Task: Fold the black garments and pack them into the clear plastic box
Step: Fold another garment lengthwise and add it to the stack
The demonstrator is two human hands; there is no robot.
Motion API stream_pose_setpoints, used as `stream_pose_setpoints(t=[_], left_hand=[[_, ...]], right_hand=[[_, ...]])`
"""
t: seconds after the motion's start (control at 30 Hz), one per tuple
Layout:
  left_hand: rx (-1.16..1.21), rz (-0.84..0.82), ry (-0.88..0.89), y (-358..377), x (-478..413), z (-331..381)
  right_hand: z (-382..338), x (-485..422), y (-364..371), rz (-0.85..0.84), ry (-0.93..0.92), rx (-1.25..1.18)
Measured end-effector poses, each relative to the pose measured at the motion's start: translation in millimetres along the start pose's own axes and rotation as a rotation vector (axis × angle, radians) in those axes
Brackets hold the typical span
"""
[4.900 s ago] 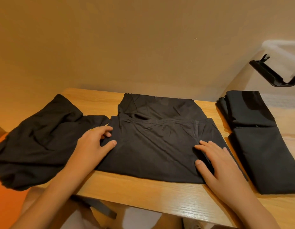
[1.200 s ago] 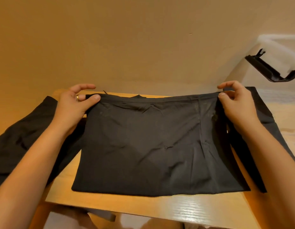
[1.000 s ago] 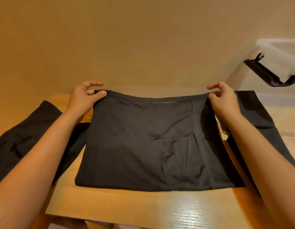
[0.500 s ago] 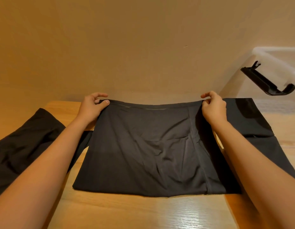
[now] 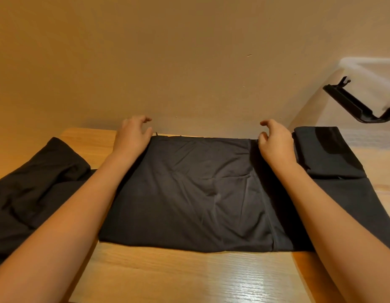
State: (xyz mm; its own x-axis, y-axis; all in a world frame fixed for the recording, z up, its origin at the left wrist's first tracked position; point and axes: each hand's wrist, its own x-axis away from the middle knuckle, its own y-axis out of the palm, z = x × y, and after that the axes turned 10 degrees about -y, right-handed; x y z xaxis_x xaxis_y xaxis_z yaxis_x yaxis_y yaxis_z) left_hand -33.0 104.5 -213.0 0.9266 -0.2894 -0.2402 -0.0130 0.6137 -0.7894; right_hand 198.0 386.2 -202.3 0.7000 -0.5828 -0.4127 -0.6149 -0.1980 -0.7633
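Here, your left hand (image 5: 133,138) and right hand (image 5: 276,143) sit at the two far corners of the folded black garment (image 5: 189,193). On each, thumb and forefinger are parted and loosely curled, gripping nothing. The garment lies flat at the centre of the grained wooden table (image 5: 189,276), a matte, softly creased rectangle. A crumpled black garment (image 5: 36,189) lies to its left. A folded oblong stack (image 5: 334,162) lies to its right, near the translucent clear plastic box (image 5: 369,71) with its angular black latch (image 5: 355,106).
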Motion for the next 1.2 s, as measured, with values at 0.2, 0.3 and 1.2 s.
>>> stream_pose_setpoints(t=[0.2,0.3,1.2], left_hand=[[-0.170,-0.429,0.266,-32,98,47],[-0.173,-0.532,0.245,-50,161,30],[-0.432,-0.501,0.195,-65,268,-14]], right_hand=[[-61,71,-27,-0.361,-0.232,0.031],[-65,117,-40,-0.457,-0.240,0.008],[-31,217,-57,-0.653,-0.291,0.294]])
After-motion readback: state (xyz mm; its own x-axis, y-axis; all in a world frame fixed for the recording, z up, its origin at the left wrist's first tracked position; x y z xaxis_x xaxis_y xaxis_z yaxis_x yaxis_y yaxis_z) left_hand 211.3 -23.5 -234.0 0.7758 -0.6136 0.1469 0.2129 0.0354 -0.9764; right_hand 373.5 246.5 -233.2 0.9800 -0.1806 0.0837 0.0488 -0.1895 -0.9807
